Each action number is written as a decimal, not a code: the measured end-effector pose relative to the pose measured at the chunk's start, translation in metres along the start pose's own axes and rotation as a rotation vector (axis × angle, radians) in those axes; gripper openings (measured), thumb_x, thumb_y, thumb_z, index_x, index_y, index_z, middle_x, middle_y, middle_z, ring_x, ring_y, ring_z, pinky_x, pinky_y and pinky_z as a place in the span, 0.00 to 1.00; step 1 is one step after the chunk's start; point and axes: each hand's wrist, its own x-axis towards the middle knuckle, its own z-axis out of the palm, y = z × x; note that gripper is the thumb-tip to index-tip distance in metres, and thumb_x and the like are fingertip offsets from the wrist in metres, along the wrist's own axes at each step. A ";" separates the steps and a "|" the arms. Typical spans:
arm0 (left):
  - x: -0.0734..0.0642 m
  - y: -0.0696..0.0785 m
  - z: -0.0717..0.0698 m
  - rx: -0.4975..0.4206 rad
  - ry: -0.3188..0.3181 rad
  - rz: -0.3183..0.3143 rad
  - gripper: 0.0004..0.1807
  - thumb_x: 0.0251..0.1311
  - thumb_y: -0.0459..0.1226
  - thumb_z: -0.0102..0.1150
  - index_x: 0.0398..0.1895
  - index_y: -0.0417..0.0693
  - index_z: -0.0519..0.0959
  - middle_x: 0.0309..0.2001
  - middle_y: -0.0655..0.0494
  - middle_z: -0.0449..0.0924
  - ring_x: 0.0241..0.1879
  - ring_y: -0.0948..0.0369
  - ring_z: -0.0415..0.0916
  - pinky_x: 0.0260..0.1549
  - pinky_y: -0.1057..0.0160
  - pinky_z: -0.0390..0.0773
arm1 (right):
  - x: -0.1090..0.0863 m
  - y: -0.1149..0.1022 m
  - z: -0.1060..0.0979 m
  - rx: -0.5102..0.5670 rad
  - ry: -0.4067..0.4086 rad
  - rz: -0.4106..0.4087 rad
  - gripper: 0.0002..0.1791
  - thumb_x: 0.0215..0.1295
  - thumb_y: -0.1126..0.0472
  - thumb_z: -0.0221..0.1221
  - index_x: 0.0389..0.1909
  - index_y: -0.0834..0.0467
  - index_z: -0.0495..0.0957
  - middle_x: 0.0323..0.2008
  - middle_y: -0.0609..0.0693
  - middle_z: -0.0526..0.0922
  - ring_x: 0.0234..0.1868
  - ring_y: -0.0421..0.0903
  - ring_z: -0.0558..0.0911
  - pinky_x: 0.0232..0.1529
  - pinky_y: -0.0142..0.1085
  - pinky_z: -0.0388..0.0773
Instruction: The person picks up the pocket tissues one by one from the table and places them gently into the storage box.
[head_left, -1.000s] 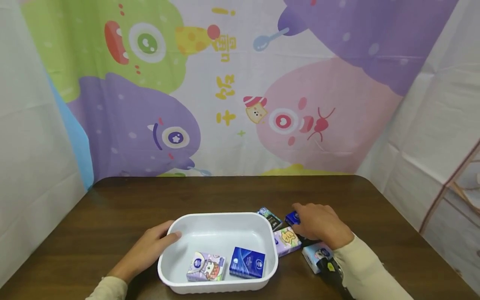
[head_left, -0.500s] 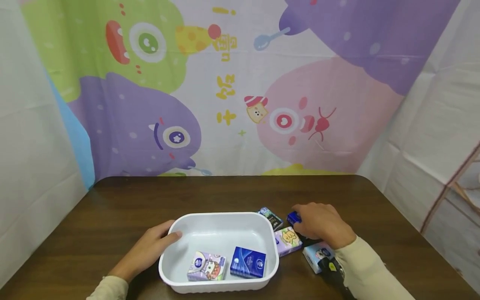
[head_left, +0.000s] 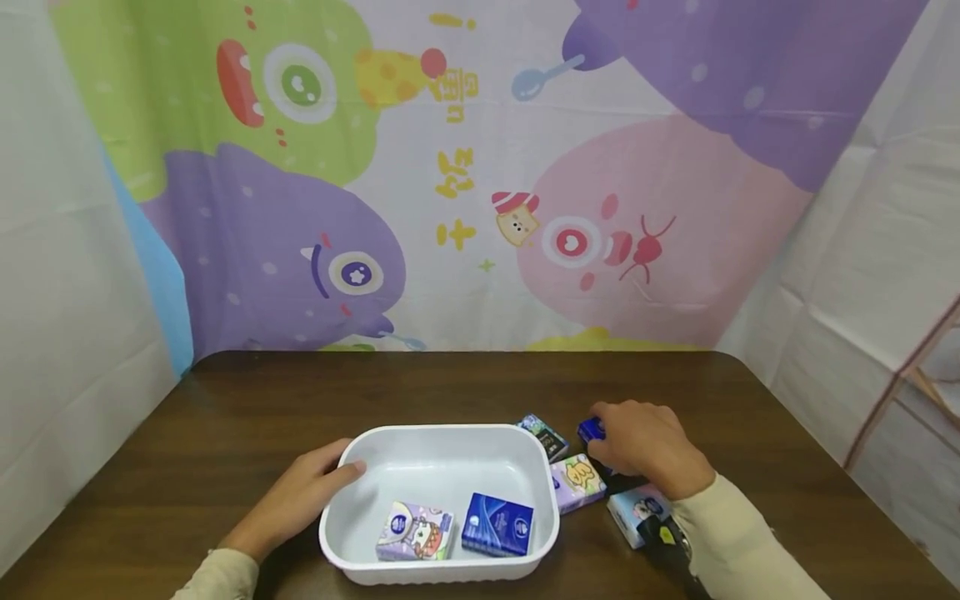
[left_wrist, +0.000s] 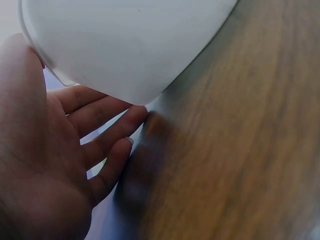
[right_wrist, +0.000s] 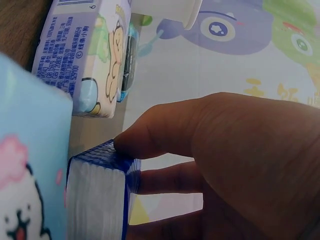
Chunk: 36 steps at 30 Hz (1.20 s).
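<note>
My left hand (head_left: 300,496) holds the left rim of a white plastic basin (head_left: 438,575), thumb over the rim and fingers along the outer wall, as the left wrist view also shows. Inside the basin lie a purple cartoon tissue pack (head_left: 415,532) and a dark blue tissue pack (head_left: 498,525). To the right of the basin, my right hand (head_left: 648,446) pinches another blue tissue pack (head_left: 591,430). In the right wrist view, its thumb presses the top edge of this pack (right_wrist: 97,200) and the fingers lie along its far side.
Between basin and right hand lies a purple pack with a yellow dog (head_left: 579,482). Behind it is a pack with a dark label (head_left: 543,437). A light blue pack (head_left: 626,510) sits by the right wrist. A printed cloth (head_left: 465,308) hangs behind the brown table (head_left: 247,400).
</note>
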 end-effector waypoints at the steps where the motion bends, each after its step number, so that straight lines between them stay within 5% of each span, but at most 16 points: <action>1: 0.000 0.000 0.000 0.001 -0.002 0.001 0.19 0.70 0.44 0.58 0.60 0.46 0.78 0.47 0.53 0.83 0.41 0.61 0.79 0.38 0.65 0.80 | 0.000 0.000 0.000 -0.001 0.000 0.002 0.30 0.58 0.48 0.64 0.61 0.54 0.78 0.43 0.53 0.84 0.37 0.51 0.81 0.35 0.52 0.78; 36: 0.000 0.002 0.000 0.006 0.003 0.000 0.19 0.70 0.44 0.57 0.60 0.46 0.78 0.48 0.51 0.82 0.42 0.59 0.79 0.40 0.64 0.79 | -0.009 -0.016 -0.014 -0.014 0.046 -0.044 0.29 0.59 0.46 0.62 0.59 0.55 0.77 0.38 0.51 0.83 0.32 0.48 0.79 0.30 0.47 0.76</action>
